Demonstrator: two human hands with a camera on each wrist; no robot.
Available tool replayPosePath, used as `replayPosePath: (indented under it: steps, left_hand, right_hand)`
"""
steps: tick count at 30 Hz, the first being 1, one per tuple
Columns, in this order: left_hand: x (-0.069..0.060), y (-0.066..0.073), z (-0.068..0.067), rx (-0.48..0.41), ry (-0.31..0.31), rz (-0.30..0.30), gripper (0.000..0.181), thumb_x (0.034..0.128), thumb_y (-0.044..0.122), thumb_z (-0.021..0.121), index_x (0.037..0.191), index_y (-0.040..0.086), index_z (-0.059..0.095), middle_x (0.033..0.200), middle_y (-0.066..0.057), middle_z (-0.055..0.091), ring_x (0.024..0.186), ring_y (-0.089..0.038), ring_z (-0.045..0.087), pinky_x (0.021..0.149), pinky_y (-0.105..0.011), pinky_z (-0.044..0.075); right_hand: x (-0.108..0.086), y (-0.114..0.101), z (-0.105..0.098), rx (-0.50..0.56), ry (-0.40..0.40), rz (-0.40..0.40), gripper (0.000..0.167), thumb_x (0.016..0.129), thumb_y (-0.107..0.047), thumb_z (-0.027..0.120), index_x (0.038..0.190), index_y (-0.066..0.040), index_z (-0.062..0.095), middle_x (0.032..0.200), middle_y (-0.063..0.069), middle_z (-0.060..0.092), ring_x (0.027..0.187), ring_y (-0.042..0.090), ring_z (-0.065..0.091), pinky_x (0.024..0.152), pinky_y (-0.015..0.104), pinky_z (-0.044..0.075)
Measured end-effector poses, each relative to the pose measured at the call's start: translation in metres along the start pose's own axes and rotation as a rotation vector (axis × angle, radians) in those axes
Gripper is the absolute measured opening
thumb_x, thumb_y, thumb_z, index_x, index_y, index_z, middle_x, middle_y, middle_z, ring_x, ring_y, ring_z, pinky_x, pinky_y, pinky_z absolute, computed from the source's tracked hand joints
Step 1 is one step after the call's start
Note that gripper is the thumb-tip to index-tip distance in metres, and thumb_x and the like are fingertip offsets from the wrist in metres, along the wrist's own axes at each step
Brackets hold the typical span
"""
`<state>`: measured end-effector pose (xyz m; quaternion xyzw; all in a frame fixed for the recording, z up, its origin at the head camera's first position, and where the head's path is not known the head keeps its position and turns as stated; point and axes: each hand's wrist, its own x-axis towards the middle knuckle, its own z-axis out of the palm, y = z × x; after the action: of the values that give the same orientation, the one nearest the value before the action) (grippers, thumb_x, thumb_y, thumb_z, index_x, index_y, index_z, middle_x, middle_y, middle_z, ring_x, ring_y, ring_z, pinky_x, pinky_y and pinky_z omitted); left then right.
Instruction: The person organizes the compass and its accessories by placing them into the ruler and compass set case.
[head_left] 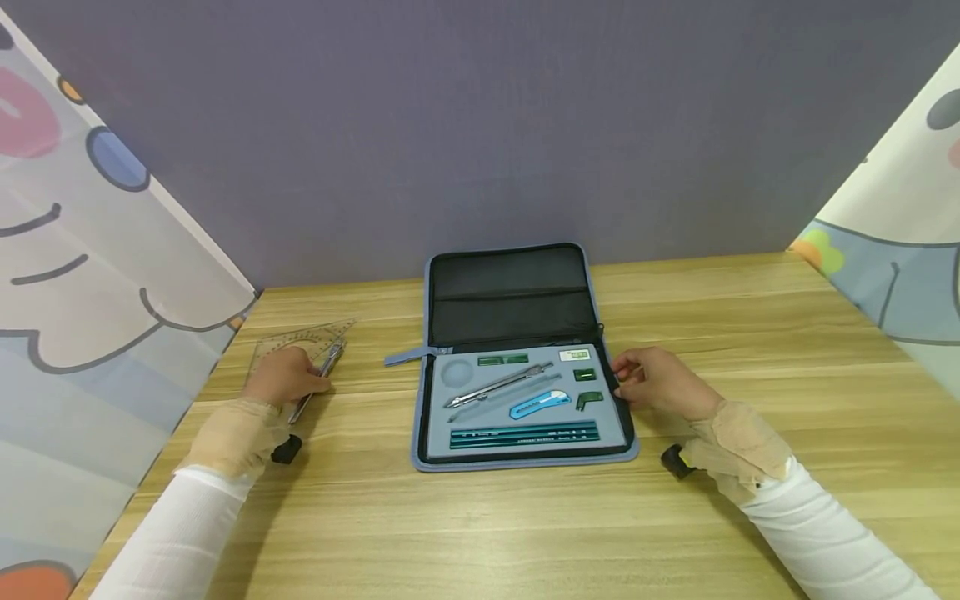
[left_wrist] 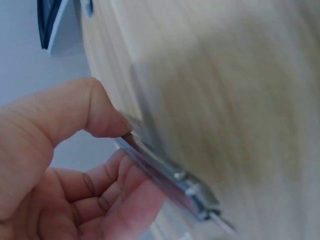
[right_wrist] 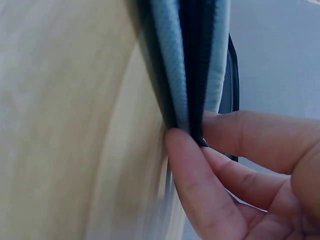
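My left hand (head_left: pixel 285 377) pinches a slim metal compass (head_left: pixel 332 357) between thumb and fingers at the left of the table. In the left wrist view the compass (left_wrist: pixel 175 175) shows its hinged end and thin handle past the fingers. Partly under that hand lies a clear set square (head_left: pixel 330 330) with printed markings. My right hand (head_left: pixel 663 382) holds the right edge of an open blue zip case (head_left: pixel 525 464), thumb and fingers on its rim. The right wrist view shows the case edge (right_wrist: pixel 172 60) between the fingertips.
The case's grey tray holds another compass (head_left: pixel 498 385), a blue utility knife (head_left: pixel 540 403), green pencils (head_left: pixel 525 435), an eraser (head_left: pixel 575 355), a sharpener (head_left: pixel 584 375) and small green parts. A long recess lies below the compass. A grey wall (head_left: pixel 487 150) stands behind the wooden table (head_left: pixel 480 533).
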<state>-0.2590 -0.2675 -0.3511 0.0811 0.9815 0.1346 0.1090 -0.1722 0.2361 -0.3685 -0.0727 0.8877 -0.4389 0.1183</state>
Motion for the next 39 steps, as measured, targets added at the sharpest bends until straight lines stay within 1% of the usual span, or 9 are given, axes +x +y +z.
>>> replayPosePath:
  steps: [7,11,17,21,24,27,32,35,39]
  left_hand:
    - [-0.007,0.019,-0.005,0.035,-0.006,0.080,0.028,0.0771,0.022,0.071,0.054,0.012,0.059,0.044,0.006,0.047,0.041,-0.010,0.045,0.048,-0.028,0.038]
    - [-0.010,0.034,-0.006,0.070,0.014,0.130,0.035,0.0764,0.021,0.073,0.049,0.016,0.051,0.042,0.008,0.038,0.040,-0.009,0.035,0.047,-0.027,0.032]
    - [-0.012,0.053,-0.004,0.021,-0.019,0.190,0.046,0.0774,0.016,0.072,0.049,0.019,0.037,0.045,0.009,0.023,0.043,-0.008,0.020,0.046,-0.025,0.025]
    - [-0.014,0.066,-0.003,0.010,-0.036,0.212,0.040,0.0781,0.016,0.072,0.051,0.017,0.042,0.047,0.007,0.028,0.044,-0.008,0.022,0.048,-0.026,0.029]
    - [-0.017,0.076,-0.002,0.045,-0.016,0.248,0.028,0.0771,0.017,0.073,0.058,0.014,0.053,0.050,0.006,0.039,0.045,-0.009,0.030,0.051,-0.027,0.032]
    - [-0.019,0.086,-0.001,0.059,-0.001,0.288,0.021,0.0751,0.015,0.072,0.062,0.012,0.056,0.053,0.005,0.042,0.047,-0.009,0.032,0.054,-0.027,0.034]
    - [-0.020,0.101,0.002,0.025,-0.017,0.327,0.021,0.0721,0.010,0.071,0.060,0.011,0.053,0.053,0.005,0.039,0.049,-0.010,0.029,0.054,-0.027,0.033]
    - [-0.019,0.109,0.004,0.032,-0.010,0.376,0.019,0.0702,0.008,0.071,0.061,0.011,0.054,0.055,0.006,0.042,0.050,-0.009,0.032,0.054,-0.026,0.034]
    - [-0.017,0.120,0.008,0.051,-0.012,0.395,0.025,0.0670,0.009,0.069,0.056,0.014,0.048,0.053,0.008,0.035,0.050,-0.009,0.028,0.052,-0.025,0.030]
  right_hand:
    - [0.000,0.000,0.000,0.002,-0.002,-0.003,0.032,0.081,0.006,0.062,0.109,0.018,0.052,0.094,0.021,0.059,0.078,0.019,0.059,0.062,0.027,0.055]
    - [0.000,-0.001,0.001,0.003,-0.002,-0.012,0.032,0.081,0.006,0.063,0.109,0.018,0.052,0.095,0.021,0.059,0.079,0.019,0.060,0.061,0.027,0.055]
    - [-0.001,0.000,0.001,-0.003,0.000,-0.010,0.033,0.081,0.005,0.063,0.109,0.018,0.053,0.095,0.021,0.059,0.079,0.020,0.060,0.061,0.028,0.055]
    - [0.000,0.000,0.001,0.000,0.002,0.003,0.032,0.081,0.006,0.063,0.109,0.017,0.053,0.094,0.021,0.059,0.079,0.019,0.060,0.061,0.027,0.055]
    - [0.001,0.000,0.001,0.001,0.005,0.012,0.031,0.081,0.006,0.061,0.109,0.016,0.053,0.094,0.020,0.060,0.079,0.019,0.059,0.061,0.027,0.055]
    - [0.001,0.000,0.001,0.001,0.005,0.016,0.031,0.081,0.006,0.061,0.109,0.016,0.053,0.093,0.020,0.060,0.078,0.018,0.059,0.062,0.027,0.055]
    - [0.000,-0.001,0.001,0.004,0.004,0.019,0.031,0.081,0.006,0.061,0.109,0.016,0.053,0.093,0.020,0.060,0.079,0.018,0.059,0.062,0.027,0.055]
    - [0.000,-0.001,0.000,0.004,0.005,0.021,0.031,0.081,0.006,0.061,0.110,0.016,0.053,0.093,0.020,0.060,0.078,0.018,0.060,0.062,0.027,0.055]
    - [0.000,-0.002,0.000,0.015,0.000,0.014,0.031,0.082,0.007,0.061,0.110,0.017,0.052,0.093,0.020,0.060,0.079,0.018,0.059,0.062,0.028,0.055]
